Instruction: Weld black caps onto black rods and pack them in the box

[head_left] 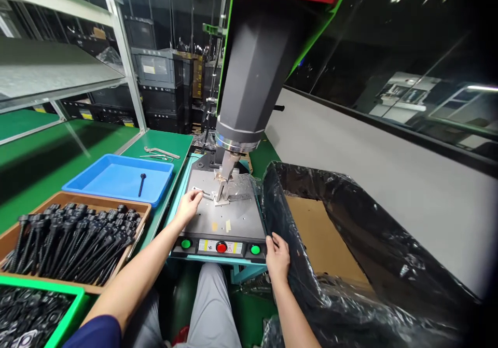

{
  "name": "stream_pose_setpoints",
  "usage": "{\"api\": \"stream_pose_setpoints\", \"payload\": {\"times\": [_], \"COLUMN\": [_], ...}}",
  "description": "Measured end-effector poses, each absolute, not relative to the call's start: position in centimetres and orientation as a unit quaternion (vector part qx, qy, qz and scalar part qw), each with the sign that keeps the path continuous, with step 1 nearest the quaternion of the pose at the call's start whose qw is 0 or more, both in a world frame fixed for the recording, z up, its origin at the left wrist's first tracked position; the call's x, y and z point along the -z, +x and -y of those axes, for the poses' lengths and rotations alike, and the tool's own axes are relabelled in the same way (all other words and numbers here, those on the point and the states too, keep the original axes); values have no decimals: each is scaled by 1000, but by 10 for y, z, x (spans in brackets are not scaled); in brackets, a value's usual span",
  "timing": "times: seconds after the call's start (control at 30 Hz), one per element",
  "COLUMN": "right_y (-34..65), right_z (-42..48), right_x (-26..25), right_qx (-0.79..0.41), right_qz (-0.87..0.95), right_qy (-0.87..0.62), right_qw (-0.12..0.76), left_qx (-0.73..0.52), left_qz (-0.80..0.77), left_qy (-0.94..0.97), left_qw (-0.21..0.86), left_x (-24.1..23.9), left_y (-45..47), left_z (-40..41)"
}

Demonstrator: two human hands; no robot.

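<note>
My left hand (189, 206) reaches over the machine's metal base plate (206, 218), its thumb and fingers pinched together beside the small metal fixture (221, 197). A thin piece points from the fingertips toward that fixture; its kind is too small to make out. Right above the fixture comes down the tapered metal tip (229, 164) of the large grey machine head (252, 73). At the base's front right corner, next to a green button (255, 250), my right hand (277, 254) has its fingers curled. Something dark shows at those fingers, but I cannot tell what it is.
Left stand a brown tray (146, 213) of black ribbed plug-like parts, a blue tray (116, 169) with one such part, and a green bin (80, 296) of small black pieces. A black-lined box (280, 208) stands right. A red button (221, 247) sits in front; wrenches (161, 152) lie behind.
</note>
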State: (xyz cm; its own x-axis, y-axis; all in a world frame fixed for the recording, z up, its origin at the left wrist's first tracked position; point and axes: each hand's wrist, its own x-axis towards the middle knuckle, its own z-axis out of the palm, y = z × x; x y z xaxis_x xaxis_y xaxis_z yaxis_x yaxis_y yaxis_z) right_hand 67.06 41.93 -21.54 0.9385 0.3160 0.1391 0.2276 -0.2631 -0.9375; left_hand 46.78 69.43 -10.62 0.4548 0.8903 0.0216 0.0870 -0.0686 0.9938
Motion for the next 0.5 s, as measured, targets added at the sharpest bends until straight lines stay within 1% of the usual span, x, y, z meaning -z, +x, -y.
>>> {"api": "stream_pose_setpoints", "payload": {"times": [0.07,0.13,0.27,0.37,0.5], "right_y": [663,650,624,614,615], "right_z": [-437,-458,-510,-549,-590], "right_x": [195,177,155,147,139], "right_qx": [-70,-151,-289,-324,-336], "right_qz": [196,234,310,336,337], "right_qy": [-769,-739,-691,-682,-679], "right_qw": [605,613,586,563,559], "left_qx": [-326,-300,-249,-229,-252], "left_qz": [-381,-391,-414,-415,-446], "left_qy": [599,549,454,427,429], "left_qw": [624,675,749,770,744], "left_x": [101,96,84,76,67], "left_y": [487,504,531,544,550], "left_z": [-705,-715,-730,-737,-740]}}
